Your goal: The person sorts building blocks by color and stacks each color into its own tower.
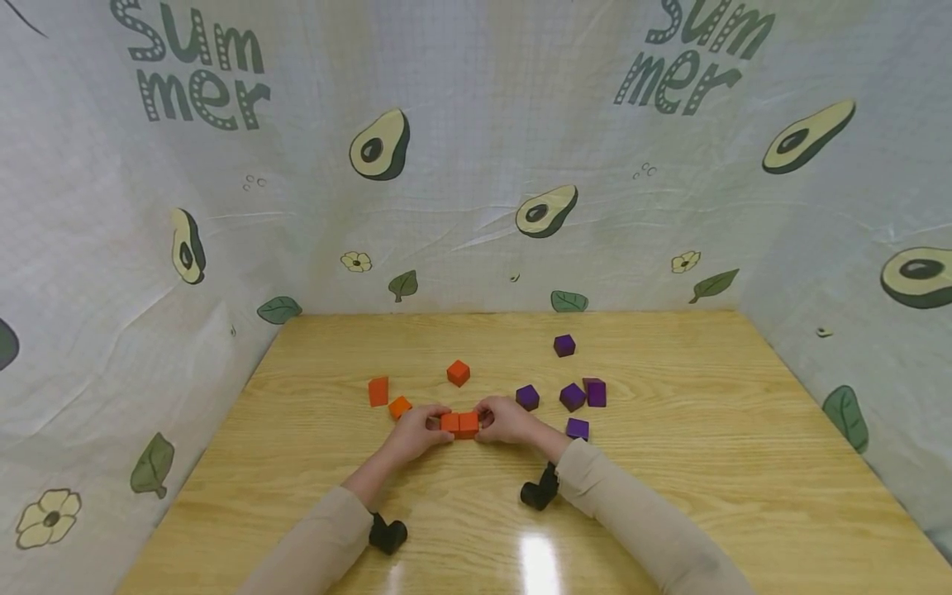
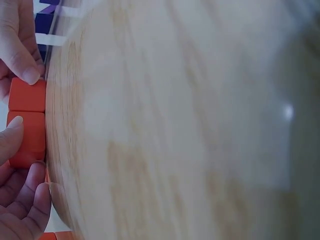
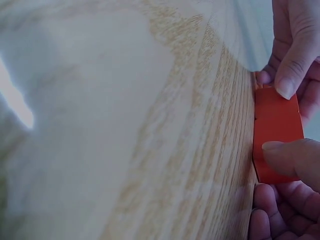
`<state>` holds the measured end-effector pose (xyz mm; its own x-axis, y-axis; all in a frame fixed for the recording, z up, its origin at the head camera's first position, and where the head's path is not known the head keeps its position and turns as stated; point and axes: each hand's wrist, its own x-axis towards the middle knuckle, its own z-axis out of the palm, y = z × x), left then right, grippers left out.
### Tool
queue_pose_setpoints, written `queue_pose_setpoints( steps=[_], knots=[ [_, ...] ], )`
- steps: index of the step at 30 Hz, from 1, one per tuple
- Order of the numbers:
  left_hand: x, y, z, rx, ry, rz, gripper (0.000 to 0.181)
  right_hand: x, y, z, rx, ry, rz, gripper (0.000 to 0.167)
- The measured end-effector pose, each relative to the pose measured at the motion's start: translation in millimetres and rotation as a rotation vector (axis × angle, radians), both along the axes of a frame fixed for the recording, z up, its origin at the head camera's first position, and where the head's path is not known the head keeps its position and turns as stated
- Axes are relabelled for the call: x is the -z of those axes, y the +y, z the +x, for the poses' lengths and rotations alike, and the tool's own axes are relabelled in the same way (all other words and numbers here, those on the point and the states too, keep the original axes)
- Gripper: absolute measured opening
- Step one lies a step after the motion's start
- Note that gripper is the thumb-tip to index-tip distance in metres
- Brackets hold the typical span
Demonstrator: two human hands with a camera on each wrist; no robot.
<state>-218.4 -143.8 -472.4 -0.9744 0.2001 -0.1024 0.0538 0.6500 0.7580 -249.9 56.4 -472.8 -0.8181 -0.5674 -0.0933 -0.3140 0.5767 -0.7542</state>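
Two orange blocks [image 1: 468,425] touch side by side btwn the hands, nr side of a loose orange cube [image 1: 458,373] & left of the purple cubes [image 1: 527,397]. L hand [image 1: 415,431] pinches the left one, R hand [image 1: 509,420] the right, thumbs nr side. Best approx: squeeze inward evenly, light pressure, no twist, so the seam stays flush.

Head view bright, evenly lit; glare streaks the near tabletop [image 1: 669,496]. Both wrist views dimmer, hazy, each showing bright reflection.
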Motion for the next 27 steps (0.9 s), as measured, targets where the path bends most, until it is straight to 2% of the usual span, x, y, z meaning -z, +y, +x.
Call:
queue_pose_setpoints(
  steps=[17, 21, 24, 27],
  knots=[
    [-1.2, -0.6, -0.1, 0.013, -0.012, 0.006, 0.048, 0.0, -0.4, 0.1, -0.003, 0.013, 0.009, 0.031],
    [-6.9, -3.0, 0.5, 0.052, -0.008, -0.002, 0.057, 0.8, -0.3, -0.1, -0.006, 0.014, 0.007, 0.030],
    [-15.2, -6.7, 1.6, 0.083, 0.014, -0.002, 0.061, 1.2, -0.3, 0.5, -0.008, 0.014, 0.003, 0.030],
    [-24.5, -13.0, 2.8, 0.060, 0.052, 0.021, 0.057, 1.3, 0.3, 1.2, -0.012, 0.012, -0.002, 0.031]
  ],
)
